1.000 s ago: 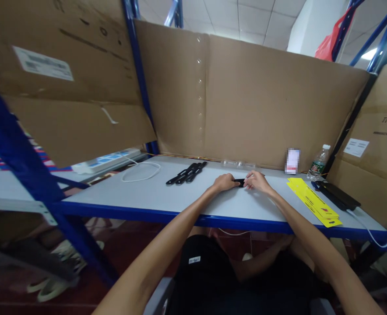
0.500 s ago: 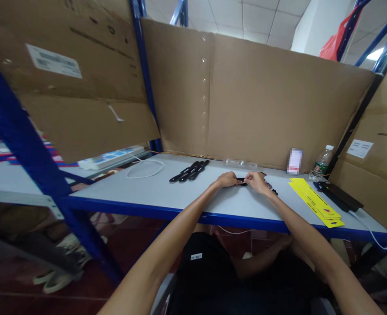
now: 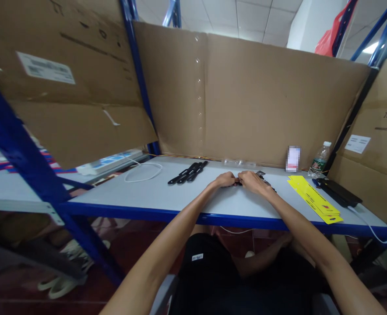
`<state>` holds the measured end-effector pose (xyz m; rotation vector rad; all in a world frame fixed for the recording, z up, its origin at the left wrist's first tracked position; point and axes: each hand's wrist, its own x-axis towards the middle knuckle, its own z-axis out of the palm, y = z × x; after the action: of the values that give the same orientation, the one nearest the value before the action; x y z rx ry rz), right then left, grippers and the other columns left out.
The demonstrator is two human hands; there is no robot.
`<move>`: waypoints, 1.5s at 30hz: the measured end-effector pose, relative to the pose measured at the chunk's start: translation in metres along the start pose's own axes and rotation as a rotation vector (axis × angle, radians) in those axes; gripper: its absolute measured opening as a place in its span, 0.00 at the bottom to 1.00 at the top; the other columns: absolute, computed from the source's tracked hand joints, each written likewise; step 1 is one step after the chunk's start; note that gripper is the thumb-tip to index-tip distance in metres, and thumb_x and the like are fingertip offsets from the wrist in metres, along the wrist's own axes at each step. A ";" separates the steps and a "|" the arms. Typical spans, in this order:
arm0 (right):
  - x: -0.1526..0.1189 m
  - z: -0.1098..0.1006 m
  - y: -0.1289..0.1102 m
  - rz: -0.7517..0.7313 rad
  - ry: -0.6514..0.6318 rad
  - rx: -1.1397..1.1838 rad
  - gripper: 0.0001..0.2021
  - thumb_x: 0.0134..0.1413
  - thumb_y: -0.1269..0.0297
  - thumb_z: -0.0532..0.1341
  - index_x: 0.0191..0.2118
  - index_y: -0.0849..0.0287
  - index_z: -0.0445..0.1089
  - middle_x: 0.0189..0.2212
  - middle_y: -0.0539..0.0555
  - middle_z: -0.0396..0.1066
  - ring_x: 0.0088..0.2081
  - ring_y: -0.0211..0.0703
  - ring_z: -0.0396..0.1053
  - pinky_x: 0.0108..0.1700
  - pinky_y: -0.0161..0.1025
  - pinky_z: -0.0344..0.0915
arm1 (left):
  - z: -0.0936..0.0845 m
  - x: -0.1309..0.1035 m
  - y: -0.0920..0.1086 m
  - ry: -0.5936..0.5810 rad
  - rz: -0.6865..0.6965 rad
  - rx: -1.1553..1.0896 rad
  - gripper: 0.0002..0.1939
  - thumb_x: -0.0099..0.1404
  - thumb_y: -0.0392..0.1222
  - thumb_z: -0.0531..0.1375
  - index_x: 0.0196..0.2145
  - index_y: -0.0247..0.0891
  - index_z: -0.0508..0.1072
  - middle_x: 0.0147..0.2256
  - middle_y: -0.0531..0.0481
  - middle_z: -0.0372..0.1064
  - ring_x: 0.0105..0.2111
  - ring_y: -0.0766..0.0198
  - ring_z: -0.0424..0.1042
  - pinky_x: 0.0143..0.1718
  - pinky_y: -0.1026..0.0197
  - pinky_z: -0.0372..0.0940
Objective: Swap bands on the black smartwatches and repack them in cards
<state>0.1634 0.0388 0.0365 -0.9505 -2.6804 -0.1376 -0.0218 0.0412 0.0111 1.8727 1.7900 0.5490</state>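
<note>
On the grey-white tabletop, my left hand [image 3: 226, 179] is closed on a small black piece [image 3: 238, 183], mostly hidden by the fingers. My right hand [image 3: 251, 181] meets it from the other side, its fingers bent down over the same piece. What kind of piece it is cannot be made out. Small dark parts [image 3: 262, 174] lie partly hidden just beyond my right hand. To the left of my hands rest three long black handle-like pieces [image 3: 187, 173], side by side at a slant.
Yellow printed cards [image 3: 313, 199] lie at the right, near a black case [image 3: 339, 192] with a white cable. A water bottle [image 3: 321, 159] and a blurred-out upright item [image 3: 293, 159] stand behind. Clear plastic pieces [image 3: 239, 163] sit by the cardboard wall [image 3: 262, 100]. A white cable [image 3: 144, 173] loops left.
My right hand has shifted left and turned down over the black piece, close against my left hand. The small piece is more covered than before. The view has swung slightly.
</note>
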 end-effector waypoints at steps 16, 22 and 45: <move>-0.008 0.014 0.010 0.144 0.097 0.159 0.14 0.60 0.78 0.58 0.42 0.60 0.80 0.38 0.58 0.81 0.40 0.45 0.76 0.42 0.34 0.61 | 0.003 0.006 -0.004 0.050 0.016 0.047 0.20 0.59 0.59 0.64 0.27 0.37 0.80 0.21 0.52 0.69 0.24 0.64 0.65 0.28 0.62 0.53; -0.016 0.007 0.005 0.066 0.030 -0.021 0.10 0.67 0.67 0.60 0.45 0.60 0.79 0.43 0.61 0.80 0.45 0.48 0.76 0.44 0.36 0.62 | 0.003 0.001 -0.001 0.052 0.008 0.067 0.17 0.61 0.54 0.62 0.27 0.38 0.79 0.20 0.52 0.67 0.23 0.63 0.65 0.28 0.61 0.53; -0.005 0.010 0.010 0.189 0.074 0.267 0.13 0.56 0.78 0.61 0.40 0.61 0.82 0.36 0.56 0.82 0.39 0.44 0.77 0.43 0.34 0.65 | 0.001 -0.002 0.006 0.071 0.008 0.082 0.19 0.62 0.56 0.63 0.29 0.38 0.82 0.24 0.49 0.72 0.27 0.61 0.69 0.31 0.61 0.55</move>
<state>0.1713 0.0450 0.0254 -1.0800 -2.4460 0.2159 -0.0170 0.0386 0.0143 1.9382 1.8775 0.5600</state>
